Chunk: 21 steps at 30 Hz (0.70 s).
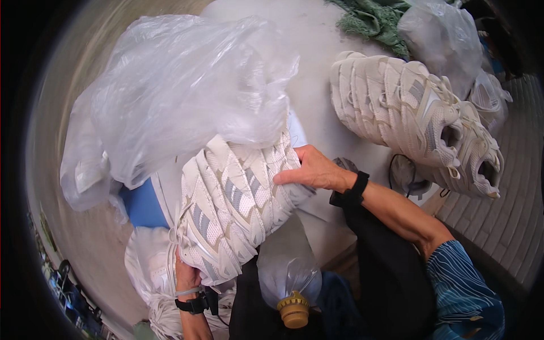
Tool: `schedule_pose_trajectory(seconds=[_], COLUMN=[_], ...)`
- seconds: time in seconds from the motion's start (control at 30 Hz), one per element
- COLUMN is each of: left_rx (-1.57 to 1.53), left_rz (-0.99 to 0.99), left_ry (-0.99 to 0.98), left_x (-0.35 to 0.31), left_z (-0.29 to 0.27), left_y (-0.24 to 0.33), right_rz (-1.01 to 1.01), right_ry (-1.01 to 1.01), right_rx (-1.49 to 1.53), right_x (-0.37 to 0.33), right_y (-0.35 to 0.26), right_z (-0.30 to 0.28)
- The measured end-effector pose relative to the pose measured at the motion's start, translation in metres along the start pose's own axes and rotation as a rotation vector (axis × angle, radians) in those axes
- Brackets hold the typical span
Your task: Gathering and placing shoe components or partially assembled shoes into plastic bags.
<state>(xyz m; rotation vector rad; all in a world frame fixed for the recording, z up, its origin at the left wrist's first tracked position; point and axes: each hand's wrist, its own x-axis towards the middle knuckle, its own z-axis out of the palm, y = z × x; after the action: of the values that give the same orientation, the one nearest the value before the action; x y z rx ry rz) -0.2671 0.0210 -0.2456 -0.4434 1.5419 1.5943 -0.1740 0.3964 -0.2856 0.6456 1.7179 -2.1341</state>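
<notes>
A stack of nested white shoe uppers with grey patches and beige trim lies slantwise in front of me, between my two hands. My right hand grips its far right end, thumb on top and the other fingers mostly out of sight. At the near left end, my left hand holds the stack from below, its fingers largely hidden behind the uppers and loose laces. A large clear plastic bag lies against the far side of the stack.
Another pile of white shoe uppers rests on the pale table at the right. Behind it are a green cloth and a filled clear bag. A plastic bottle with a yellow cap stands by my lap. More bagged white pieces lie at lower left.
</notes>
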Motion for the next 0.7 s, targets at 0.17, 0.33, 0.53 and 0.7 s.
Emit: schedule_pose_trajectory(seconds=[0.17,0.33,0.53,0.7], left_rx=[-0.054,-0.047,-0.012,-0.192], left_rz=[-0.207,-0.187,-0.232,-0.417], left_ry=[0.115,0.041,-0.053,-0.026], left_x=[-0.002,0.040,0.059,0.052], left_z=[-0.022,0.000,-0.015,-0.007], left_y=[-0.015,-0.029,-0.049,-0.059], right_rz=[0.008,0.074,0.043,0.063], right_ry=[-0.041,0.013,0.083,-0.082], right_rx=[0.006,0.181,0.160,-0.006], right_x=[-0.014,0.031,0.042,0.020], right_y=[-0.043,-0.001,0.023,-0.011], right_z=[0.015,-0.014,0.007,0.000])
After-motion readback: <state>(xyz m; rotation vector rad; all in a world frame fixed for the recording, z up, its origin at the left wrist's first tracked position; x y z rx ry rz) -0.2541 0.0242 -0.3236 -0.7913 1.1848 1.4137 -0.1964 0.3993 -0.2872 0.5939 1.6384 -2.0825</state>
